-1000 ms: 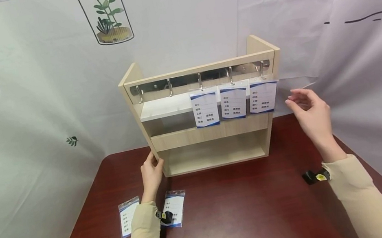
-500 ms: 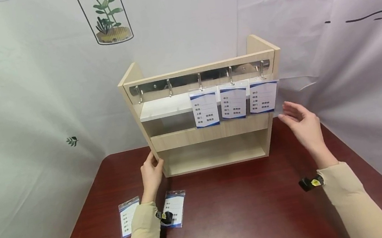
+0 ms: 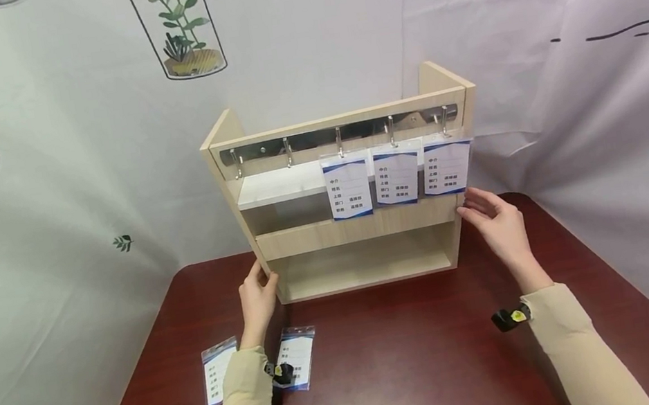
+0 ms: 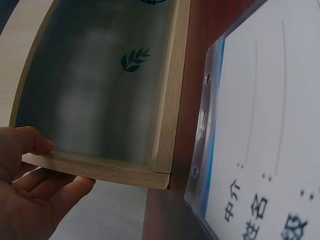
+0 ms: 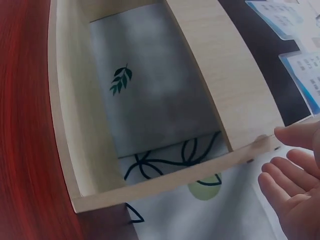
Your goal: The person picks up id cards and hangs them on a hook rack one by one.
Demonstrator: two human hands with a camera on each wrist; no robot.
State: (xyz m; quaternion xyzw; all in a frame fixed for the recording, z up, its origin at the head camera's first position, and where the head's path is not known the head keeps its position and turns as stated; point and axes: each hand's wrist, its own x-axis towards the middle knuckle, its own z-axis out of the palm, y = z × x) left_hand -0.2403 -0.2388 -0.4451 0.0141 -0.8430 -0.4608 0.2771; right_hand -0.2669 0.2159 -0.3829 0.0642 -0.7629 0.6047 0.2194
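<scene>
A light wooden shelf unit (image 3: 360, 228) stands on the dark red table, with a metal strip of hooks (image 3: 309, 138) across its top. Low on its left side panel, my left hand (image 3: 259, 301) grips the edge; the left wrist view shows the thumb (image 4: 37, 141) inside and the fingers outside. At the right side panel is my right hand (image 3: 501, 228), its thumb (image 5: 295, 137) at the front edge and its loosely extended fingers outside, apart from the wood. Three badge holders (image 3: 349, 188) (image 3: 398, 177) (image 3: 447, 168) hang from hooks on the right.
Two more badge holders lie on the table (image 3: 386, 361) at the left: one badge holder (image 3: 219, 375) beside my left sleeve, another badge holder (image 3: 298, 357) partly behind the wrist camera. A pale printed curtain (image 3: 78, 197) encloses the table's back and sides.
My right hand has moved left and down from the space beside the hanging badge holders to the shelf's right panel. My left hand stays on the left panel.
</scene>
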